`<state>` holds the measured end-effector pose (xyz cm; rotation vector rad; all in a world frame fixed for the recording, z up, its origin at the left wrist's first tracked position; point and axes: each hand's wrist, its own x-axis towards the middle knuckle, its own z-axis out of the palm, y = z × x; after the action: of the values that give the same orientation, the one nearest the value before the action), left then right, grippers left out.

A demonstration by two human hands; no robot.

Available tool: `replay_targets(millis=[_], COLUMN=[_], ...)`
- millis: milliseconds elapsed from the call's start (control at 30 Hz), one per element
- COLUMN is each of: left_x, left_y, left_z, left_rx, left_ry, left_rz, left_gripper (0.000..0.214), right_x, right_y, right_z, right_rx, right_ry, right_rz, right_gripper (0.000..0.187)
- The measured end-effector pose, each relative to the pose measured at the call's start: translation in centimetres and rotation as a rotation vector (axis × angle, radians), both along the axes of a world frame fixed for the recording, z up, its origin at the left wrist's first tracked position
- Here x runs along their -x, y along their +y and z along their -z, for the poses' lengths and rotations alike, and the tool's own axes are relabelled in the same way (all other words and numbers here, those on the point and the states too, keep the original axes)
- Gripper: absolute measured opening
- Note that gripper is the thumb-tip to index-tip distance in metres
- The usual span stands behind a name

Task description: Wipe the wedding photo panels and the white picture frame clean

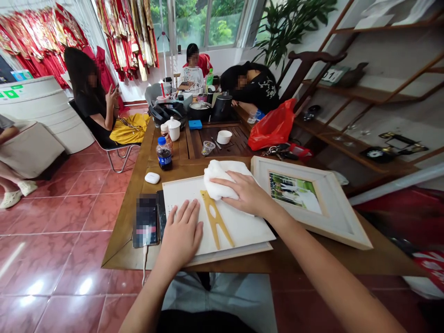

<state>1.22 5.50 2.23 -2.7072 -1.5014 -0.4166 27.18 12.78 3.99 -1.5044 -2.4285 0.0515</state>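
My left hand lies flat with its fingers stretched on a white sheet or board at the near edge of the table. My right hand presses on a bunched white cloth at the far side of that same board. Between the two hands rests a flat yellow forked piece with a hole in its upper part; its kind is not clear. Under the board the edge of another flat panel shows. A white picture frame with a photo leans or lies to the right.
Left of the board are a phone on a cable and a white earbud case. Farther back stand a dark drink bottle, a lidded white cup, a small bowl and a red bag. Several people sit around.
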Motion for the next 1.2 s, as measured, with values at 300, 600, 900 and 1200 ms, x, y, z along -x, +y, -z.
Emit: replay_targets(millis=[300,600,900,1200], left_x=[-0.1,-0.1,-0.2,0.1], left_y=[-0.2,0.0,0.0,0.1], left_z=[0.0,-0.1,0.1,0.0], left_rx=[-0.002,-0.007,-0.026,-0.023], left_ry=[-0.007,-0.046,-0.028,-0.027], left_rz=[-0.006,-0.033,-0.05,-0.021], left_gripper=[0.051,0.051,0.049,0.049], right_x=[-2.2,-3.1,1.4,3.2], right_y=[-8.1,-12.1,-9.3,-3.0], right_z=[1.4,1.4,0.7,-0.4], right_rx=[-0.078,-0.13,-0.104,-0.012], right_ry=[0.014,0.146,0.091,-0.028], right_rz=[-0.099,-0.13,-0.063,-0.024], right_gripper=[0.062,0.06,0.059,0.06])
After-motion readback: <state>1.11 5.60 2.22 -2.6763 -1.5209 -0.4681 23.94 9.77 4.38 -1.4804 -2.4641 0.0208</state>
